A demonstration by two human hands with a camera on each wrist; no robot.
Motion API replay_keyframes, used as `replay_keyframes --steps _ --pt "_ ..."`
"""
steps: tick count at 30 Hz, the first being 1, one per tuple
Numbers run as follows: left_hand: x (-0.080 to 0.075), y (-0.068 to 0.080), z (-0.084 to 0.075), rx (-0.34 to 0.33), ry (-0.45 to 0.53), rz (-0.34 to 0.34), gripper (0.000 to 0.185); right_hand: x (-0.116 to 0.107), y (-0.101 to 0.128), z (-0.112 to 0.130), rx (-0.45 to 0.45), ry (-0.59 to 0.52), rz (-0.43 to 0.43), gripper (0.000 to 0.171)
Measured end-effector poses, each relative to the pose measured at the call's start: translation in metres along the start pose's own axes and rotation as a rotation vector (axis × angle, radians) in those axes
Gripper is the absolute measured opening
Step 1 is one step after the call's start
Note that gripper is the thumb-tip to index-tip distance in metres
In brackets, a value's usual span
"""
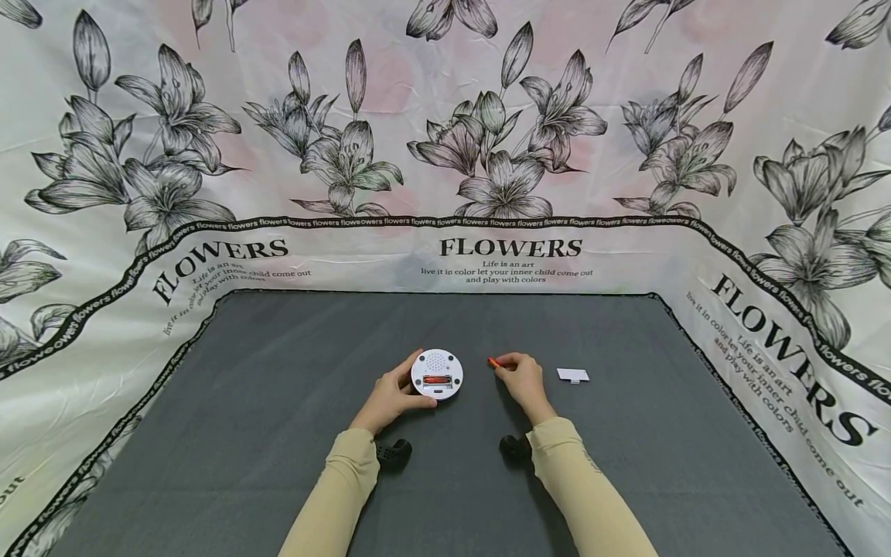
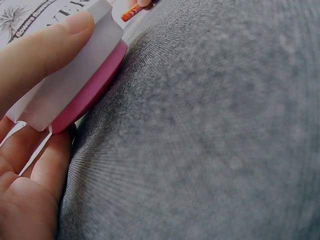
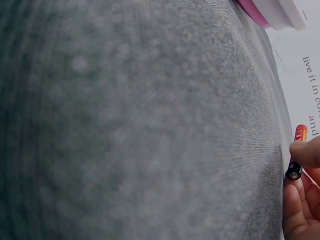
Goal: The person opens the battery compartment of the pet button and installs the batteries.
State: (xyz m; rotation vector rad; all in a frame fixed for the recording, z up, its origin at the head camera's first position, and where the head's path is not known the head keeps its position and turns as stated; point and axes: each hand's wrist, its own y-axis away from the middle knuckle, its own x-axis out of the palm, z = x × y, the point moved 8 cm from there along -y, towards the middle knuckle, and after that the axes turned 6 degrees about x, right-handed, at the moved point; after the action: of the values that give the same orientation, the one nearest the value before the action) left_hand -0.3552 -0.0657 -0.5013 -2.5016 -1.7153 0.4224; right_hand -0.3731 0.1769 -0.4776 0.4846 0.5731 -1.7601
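Note:
A round white device with a pink other side lies back up, its battery compartment open with orange battery casing showing inside. My left hand grips the device at its left side, thumb on the near edge and fingers around the far edge. In the left wrist view the pink part faces the grey cloth. To the right, my right hand pinches a small orange-and-black battery between thumb and fingers. Its black end points toward the camera in the right wrist view.
A white battery cover with a small tab lies to the right of my right hand. Grey cloth covers the table, bordered by a white flower-printed sheet. Black wrist camera parts sit under both wrists.

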Motion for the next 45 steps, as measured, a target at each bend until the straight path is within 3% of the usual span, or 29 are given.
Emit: replay_keyframes --steps 9,16,26,33,45 --pt "0.001 0.000 -0.001 -0.005 0.036 0.020 0.099 0.001 0.002 0.000 0.048 -0.091 0.017 0.013" --pt "0.003 0.007 -0.026 0.000 0.065 0.046 0.096 0.004 0.006 0.009 0.050 -0.174 0.057 0.016" --pt "0.003 0.008 -0.030 -0.002 0.045 0.046 0.094 0.013 0.013 0.027 0.002 -0.231 0.115 0.018" --pt "0.003 0.008 -0.030 -0.009 0.048 0.041 0.093 0.020 0.019 0.052 -0.062 -0.256 0.150 0.015" --pt "0.003 0.007 -0.027 0.005 0.050 0.055 0.093 0.046 0.038 0.086 -0.147 -0.302 0.261 0.014"
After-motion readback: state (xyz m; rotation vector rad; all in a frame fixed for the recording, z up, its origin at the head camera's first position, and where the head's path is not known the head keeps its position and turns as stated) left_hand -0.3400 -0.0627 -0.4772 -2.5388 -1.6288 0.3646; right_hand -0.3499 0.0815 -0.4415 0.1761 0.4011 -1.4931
